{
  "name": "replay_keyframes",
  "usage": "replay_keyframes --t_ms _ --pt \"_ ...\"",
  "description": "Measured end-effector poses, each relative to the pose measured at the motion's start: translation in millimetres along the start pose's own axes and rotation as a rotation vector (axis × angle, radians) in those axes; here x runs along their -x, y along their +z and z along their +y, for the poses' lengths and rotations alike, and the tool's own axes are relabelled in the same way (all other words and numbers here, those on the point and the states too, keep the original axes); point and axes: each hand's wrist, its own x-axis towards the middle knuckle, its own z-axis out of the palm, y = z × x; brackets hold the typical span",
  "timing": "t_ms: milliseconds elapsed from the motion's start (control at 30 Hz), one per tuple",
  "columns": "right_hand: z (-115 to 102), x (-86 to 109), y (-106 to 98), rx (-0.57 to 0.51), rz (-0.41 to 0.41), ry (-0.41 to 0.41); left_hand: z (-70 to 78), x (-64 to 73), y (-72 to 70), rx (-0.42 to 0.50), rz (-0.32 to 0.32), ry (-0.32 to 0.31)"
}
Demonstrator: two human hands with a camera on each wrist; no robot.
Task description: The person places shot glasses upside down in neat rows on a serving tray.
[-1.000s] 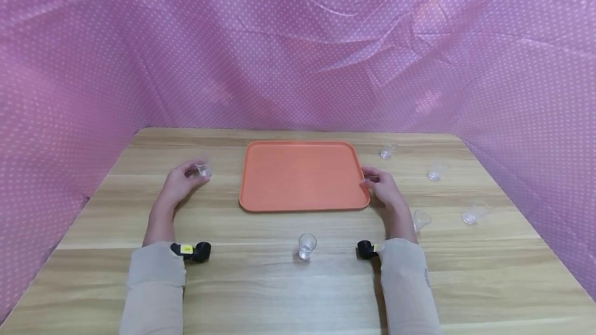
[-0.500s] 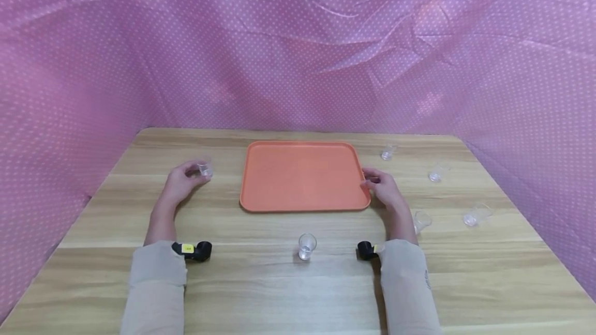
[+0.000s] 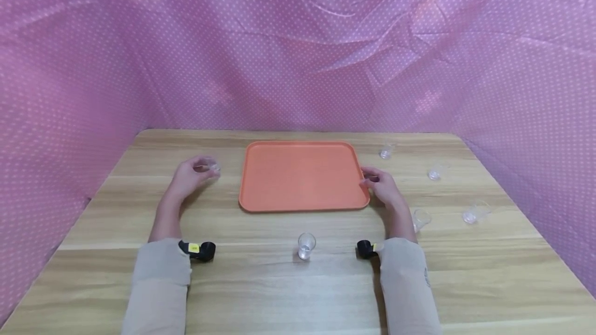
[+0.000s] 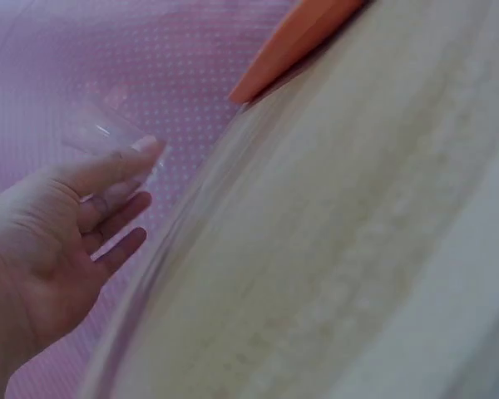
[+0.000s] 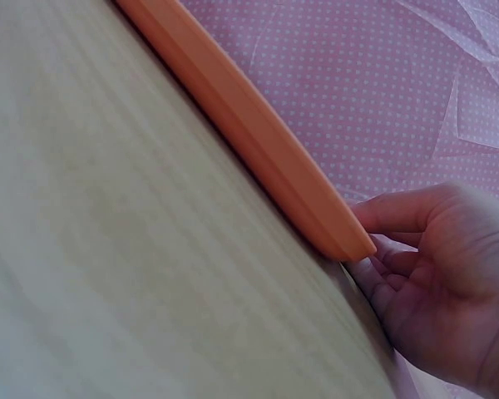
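My left hand (image 3: 188, 176) pinches a small clear shot glass (image 3: 213, 166) between thumb and fingers, left of the orange tray (image 3: 302, 177). The left wrist view shows this glass (image 4: 104, 131) tilted, with the thumb lying along its side and the other fingers behind. At the tray's right edge, my right hand (image 3: 383, 186) holds the rim. From the right wrist, its thumb reaches the tray's corner (image 5: 349, 237) from above while curled fingers sit below and beside the edge. Nothing stands on the tray.
One upright shot glass (image 3: 306, 246) stands in front of the tray, between the forearms. Several more glasses, such as this one (image 3: 386, 151), are spread over the right side of the wooden table (image 3: 261, 293). Pink dotted cloth (image 3: 298, 56) surrounds the back and sides.
My left hand has moved slightly right toward the tray, carrying the shot glass, which is now more covered by the fingers. The right hand and tray have stayed put.
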Motion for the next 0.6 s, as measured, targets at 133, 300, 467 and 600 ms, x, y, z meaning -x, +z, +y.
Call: replay_keyframes --t_ms 133,300,467,600 --pt "0 -0.1 1 0.004 -0.001 -0.022 16.9 -4.3 3.8 0.02 -0.027 0.009" --pt "-2 0.6 0 0.004 0.002 -0.016 59.2 2.9 11.2 0.137 -0.07 -0.017" --pt "-2 1.1 -1 -0.006 0.001 -0.017 75.5 -1.9 21.1 0.041 -0.111 0.094" --pt "0 1.8 0 -0.002 -0.007 -0.025 62.9 -19.0 31.3 0.024 -0.14 0.145"
